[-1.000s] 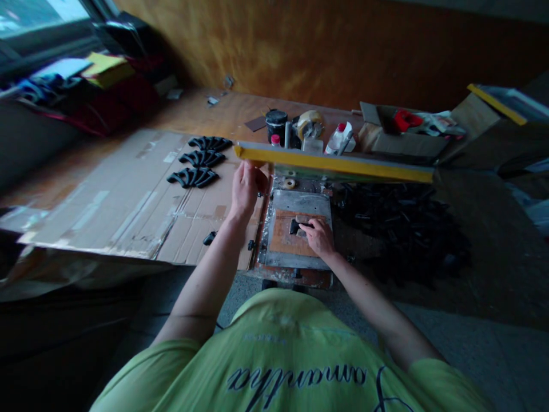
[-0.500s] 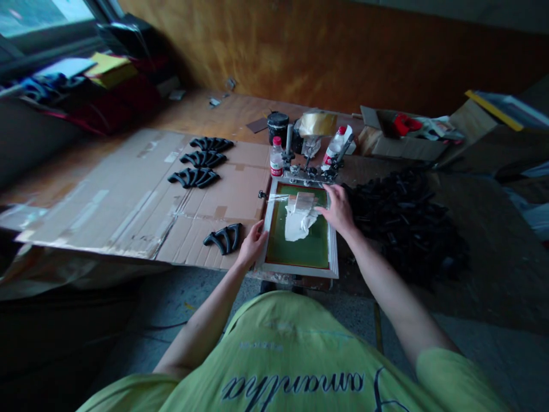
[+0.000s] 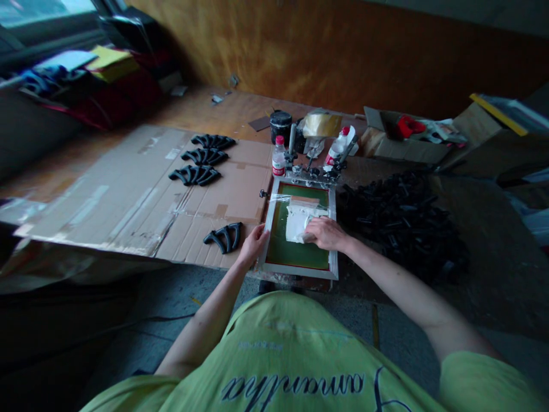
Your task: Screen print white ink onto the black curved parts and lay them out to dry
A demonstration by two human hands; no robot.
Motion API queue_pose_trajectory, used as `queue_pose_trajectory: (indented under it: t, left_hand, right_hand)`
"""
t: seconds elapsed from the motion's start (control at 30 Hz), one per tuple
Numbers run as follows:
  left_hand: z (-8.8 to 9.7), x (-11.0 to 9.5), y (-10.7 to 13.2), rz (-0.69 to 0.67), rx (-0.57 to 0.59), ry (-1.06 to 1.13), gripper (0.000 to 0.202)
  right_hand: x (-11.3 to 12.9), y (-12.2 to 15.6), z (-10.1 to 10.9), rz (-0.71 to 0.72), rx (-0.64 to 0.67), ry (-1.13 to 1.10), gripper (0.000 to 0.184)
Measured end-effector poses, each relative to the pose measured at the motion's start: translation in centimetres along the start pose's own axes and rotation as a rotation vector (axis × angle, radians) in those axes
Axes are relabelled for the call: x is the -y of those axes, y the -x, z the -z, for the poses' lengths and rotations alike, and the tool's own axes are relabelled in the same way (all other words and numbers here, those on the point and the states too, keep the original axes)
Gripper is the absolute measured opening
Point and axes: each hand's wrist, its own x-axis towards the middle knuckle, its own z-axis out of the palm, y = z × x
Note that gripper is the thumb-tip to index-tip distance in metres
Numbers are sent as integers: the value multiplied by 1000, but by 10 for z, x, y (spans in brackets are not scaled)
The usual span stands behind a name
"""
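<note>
A screen-printing frame with a light border and green mesh lies at the front of the table. My left hand is closed around its left edge. Over the mesh, my right hand pinches the right side of a crumpled white cloth, whose exact material is hard to make out. A wooden block rests on the mesh at the cloth's far edge. Clamps stand along the frame's far end. Several black curved handle-like parts lie on cardboard beside my left hand.
Flattened cardboard covers the left of the table, with rows of black curved parts. To the right is a large heap of black parts. Behind the frame stand two bottles, a black tub and an open carton.
My right hand has come from the frame's far right edge down and inward onto the white cloth, which now has a different outline. My left hand stays at the left edge.
</note>
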Motion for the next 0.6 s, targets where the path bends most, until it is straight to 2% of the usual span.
queue_pose_trajectory:
  t: [0.07, 0.13, 0.2, 0.3, 0.37, 0.43, 0.53, 0.6]
  left_hand:
    - [1, -3, 1, 5, -14, 21, 54]
    - [1, -7, 3, 10, -15, 55, 56]
    - [1, -9, 5, 16, -7, 85, 57]
    - [2, -11, 6, 32, -3, 101, 58]
    - [4, -15, 6, 48, 12, 107, 61]
    - [9, -23, 8, 59, 55, 144, 67]
    - [21, -46, 12, 51, 119, 238, 72]
    - [29, -66, 13, 14, 120, 289, 64]
  right_hand:
    - [1, -5, -3, -88, -81, 18, 7]
    - [7, -4, -12, -132, -149, 56, 14]
    - [14, 2, -21, -94, -161, 54, 18]
    - [16, 5, -22, -83, -150, -15, 10]
    - [10, -5, -11, -198, -174, -45, 12]
    - [-1, -23, 5, -342, -224, -51, 28]
    - [-26, -44, 35, -466, -318, -53, 54]
    - [-50, -42, 54, -526, -418, -87, 56]
